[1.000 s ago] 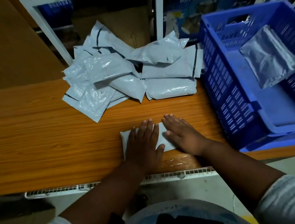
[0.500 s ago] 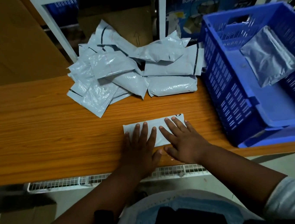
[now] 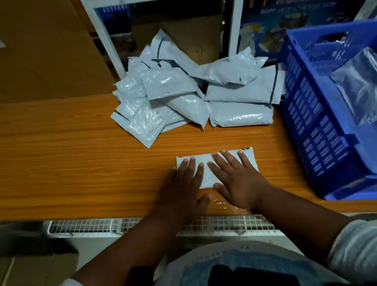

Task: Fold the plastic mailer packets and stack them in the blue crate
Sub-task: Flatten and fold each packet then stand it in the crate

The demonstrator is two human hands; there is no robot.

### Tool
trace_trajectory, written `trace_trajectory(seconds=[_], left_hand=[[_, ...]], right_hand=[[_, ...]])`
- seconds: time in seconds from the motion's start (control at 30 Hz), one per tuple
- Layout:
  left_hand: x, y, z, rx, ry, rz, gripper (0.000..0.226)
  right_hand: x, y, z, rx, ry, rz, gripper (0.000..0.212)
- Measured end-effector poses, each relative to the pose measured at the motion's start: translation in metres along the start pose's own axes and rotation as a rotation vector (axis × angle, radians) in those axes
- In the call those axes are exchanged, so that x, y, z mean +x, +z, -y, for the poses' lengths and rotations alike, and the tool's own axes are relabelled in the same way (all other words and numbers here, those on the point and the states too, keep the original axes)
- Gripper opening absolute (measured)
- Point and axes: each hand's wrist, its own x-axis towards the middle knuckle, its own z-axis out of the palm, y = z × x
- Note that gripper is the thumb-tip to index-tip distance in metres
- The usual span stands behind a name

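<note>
— What's going on nearest the bench edge?

— Both hands lie flat on one folded mailer (image 3: 204, 168) on the wooden bench (image 3: 56, 162). The left hand (image 3: 185, 185) has its fingers straight and close together, pressing the left part; the right hand (image 3: 236, 179) has its fingers straight and spread wide over the right part. Neither curls round anything.

— So which step is this?

— I'd say creasing the fold flat. That mailer looks ready to lift.

— And the next move?

— Probably pinching it by an edge so the fold doesn't spring open, then carrying it to the blue crate (image 3: 317, 128), which stands to the right of the folded mailer, near it.

— Anything in the crate?

— One grey packet (image 3: 364, 85) leaning inside against the crate's right wall. The new one should go flat on the crate floor or on that packet.

— Beyond the hands?

— A loose pile of mailers (image 3: 191, 95) farther back from the folded mailer, touching the crate's left wall. A white rack (image 3: 234, 20) rises behind the pile.
</note>
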Motion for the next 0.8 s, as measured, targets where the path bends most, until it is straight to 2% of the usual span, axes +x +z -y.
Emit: trace_trajectory(seconds=[0.13, 0.27, 0.5, 0.7, 0.8], left_hand=[[0.009, -0.017, 0.002, -0.020, -0.064, -0.060, 0.094], [0.006, -0.014, 0.015, -0.013, -0.064, -0.187, 0.096], [0.003, 0.006, 0.031, -0.033, -0.014, -0.064, 0.090], [0.028, -0.012, 0.030, -0.100, 0.061, -0.235, 0.066], [0.040, -0.003, 0.031, -0.086, 0.126, -0.195, 0.068]], right_hand=[[0.021, -0.014, 0.005, 0.053, 0.078, -0.039, 0.072], [0.035, -0.016, 0.016, 0.047, -0.069, -0.044, 0.071], [0.045, -0.016, 0.017, 0.039, -0.033, 0.039, 0.071], [0.052, -0.019, 0.028, 0.238, 0.013, -0.099, 0.064], [0.040, -0.004, 0.028, 0.179, 0.095, -0.125, 0.065]])
